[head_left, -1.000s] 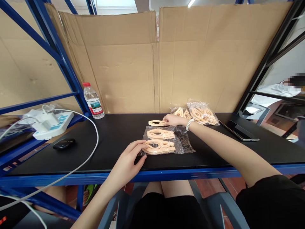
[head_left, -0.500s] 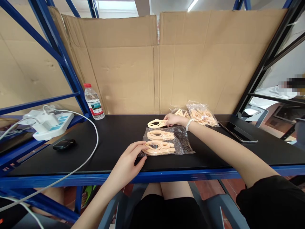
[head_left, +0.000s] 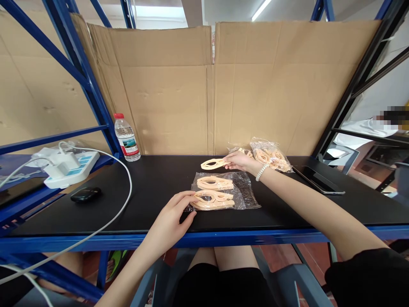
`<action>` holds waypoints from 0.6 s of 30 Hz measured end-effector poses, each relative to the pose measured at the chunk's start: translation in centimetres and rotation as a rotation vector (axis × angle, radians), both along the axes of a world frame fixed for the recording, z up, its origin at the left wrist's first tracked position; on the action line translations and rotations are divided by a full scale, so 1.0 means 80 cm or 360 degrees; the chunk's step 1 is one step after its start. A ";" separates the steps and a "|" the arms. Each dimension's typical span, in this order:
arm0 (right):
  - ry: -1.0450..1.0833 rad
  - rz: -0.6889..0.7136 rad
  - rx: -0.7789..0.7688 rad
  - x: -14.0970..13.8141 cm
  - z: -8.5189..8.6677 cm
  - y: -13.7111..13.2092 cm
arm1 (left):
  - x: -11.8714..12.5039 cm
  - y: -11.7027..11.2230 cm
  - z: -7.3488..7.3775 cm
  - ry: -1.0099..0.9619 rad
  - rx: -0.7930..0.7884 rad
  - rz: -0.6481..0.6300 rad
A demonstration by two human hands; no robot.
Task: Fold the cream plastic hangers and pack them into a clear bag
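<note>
My right hand [head_left: 239, 160] pinches the right end of a cream plastic clothes peg [head_left: 212, 163], lifted slightly above the table behind a clear plastic bag [head_left: 247, 189]. In that bag lie more large cream pegs, an upper one [head_left: 214, 183] and a lower group [head_left: 213, 200], side by side. My left hand [head_left: 175, 213] rests at the bag's left edge, fingers stretched out with their tips on the lower pegs, thumb apart on the table. Behind my right wrist sit a full clear bag of pegs [head_left: 270, 155] and another bag [head_left: 238, 149], partly hidden by the hand.
The black table [head_left: 153, 179] is backed by cardboard [head_left: 166, 94]. A water bottle [head_left: 127, 138] stands at the back left. A mouse [head_left: 86, 194], a power strip [head_left: 83, 168] and a white cable [head_left: 130, 187] are at left. A tablet [head_left: 318, 179] lies at right.
My right hand has moved slightly right and up, and the peg in it has come away from the bag's top edge. My left hand stays in place.
</note>
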State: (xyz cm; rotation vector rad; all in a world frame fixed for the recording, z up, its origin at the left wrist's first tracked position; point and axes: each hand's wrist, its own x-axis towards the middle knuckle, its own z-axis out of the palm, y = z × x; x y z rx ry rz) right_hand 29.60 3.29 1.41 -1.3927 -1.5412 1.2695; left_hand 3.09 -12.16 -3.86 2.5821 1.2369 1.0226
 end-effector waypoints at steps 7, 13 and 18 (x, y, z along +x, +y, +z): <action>0.0275 -0.0021 0.0194 0.045 0.023 -0.071 | 0.001 0.001 0.001 0.0004 -0.0019 0.0018; 0.0343 -0.0116 0.0118 0.096 0.028 -0.145 | 0.000 0.000 0.000 0.0027 -0.0053 0.0041; 0.0322 -0.0277 -0.0018 0.136 0.022 -0.179 | 0.002 0.002 0.001 0.0031 -0.0060 0.0071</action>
